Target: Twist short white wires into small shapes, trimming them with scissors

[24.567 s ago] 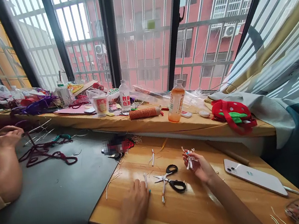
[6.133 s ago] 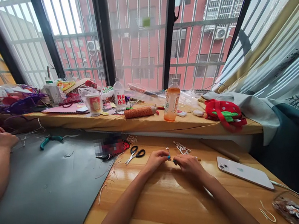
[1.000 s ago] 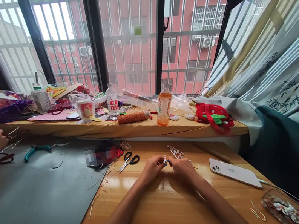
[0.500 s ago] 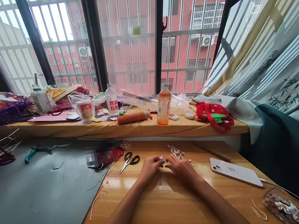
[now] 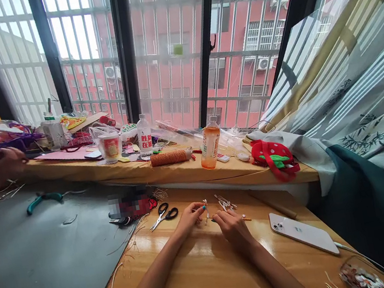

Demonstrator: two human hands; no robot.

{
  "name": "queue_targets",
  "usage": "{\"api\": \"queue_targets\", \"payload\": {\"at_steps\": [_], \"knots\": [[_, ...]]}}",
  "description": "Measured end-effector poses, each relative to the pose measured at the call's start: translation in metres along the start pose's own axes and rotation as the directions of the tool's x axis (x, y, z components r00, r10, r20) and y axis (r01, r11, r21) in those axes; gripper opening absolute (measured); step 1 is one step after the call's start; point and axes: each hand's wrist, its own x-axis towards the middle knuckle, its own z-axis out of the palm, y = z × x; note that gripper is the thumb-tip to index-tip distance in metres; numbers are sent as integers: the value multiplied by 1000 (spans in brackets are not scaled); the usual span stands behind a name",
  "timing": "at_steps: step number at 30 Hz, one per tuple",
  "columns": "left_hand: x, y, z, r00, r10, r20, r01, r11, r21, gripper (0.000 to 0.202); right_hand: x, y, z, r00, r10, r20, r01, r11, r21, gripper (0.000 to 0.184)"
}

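Both my hands rest on the wooden table (image 5: 214,278), close together. My left hand (image 5: 189,215) is closed, pinching a small white stick-like craft piece (image 5: 205,206) upright between thumb and fingers. My right hand (image 5: 231,223) is closed too, and a thin orange strand (image 5: 246,219) pokes out of it to the right. A small pile of similar white pieces (image 5: 224,201) lies just beyond my fingers. Black-handled scissors (image 5: 163,215) lie to the left of my left hand.
A white phone (image 5: 302,233) lies to my right, with a clear dish of small bits (image 5: 361,277) at the corner. The sill holds an orange bottle (image 5: 209,143), a thread spool (image 5: 170,157), a clear bottle (image 5: 144,137) and a strawberry pouch (image 5: 274,152). Another person's hand (image 5: 0,164) reaches at far left, near green pliers (image 5: 41,201).
My hands have drawn slightly apart, the left one lifting the white piece upright. The other person's hand has risen from the grey mat up to the cluttered sill.
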Motion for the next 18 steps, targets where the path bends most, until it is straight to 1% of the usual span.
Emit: {"api": "queue_targets", "payload": {"at_steps": [2,6,9,12,15,18], "knots": [[-2,2,0,1000,6,1,-6,1000,-1,53,-1,0,1,1000,-6,-16,7,1000,15,25],[-8,10,1,999,36,0,-36,999,-16,46,-1,0,2,1000,-16,-12,17,999,50,25],[-10,13,0,995,105,-4,-105,993,-58,43,-1,-1,1,1000,-25,5,25,997,76,25],[-8,12,-2,986,163,-39,-165,984,-70,37,0,-1,0,999,-37,9,36,995,90,23],[-7,10,-3,982,171,-81,-176,983,-53,31,1,-2,1,998,-64,22,61,991,122,22],[-8,12,-3,982,159,-99,-164,985,-54,29,1,-3,0,995,-83,59,72,983,167,21]]}}
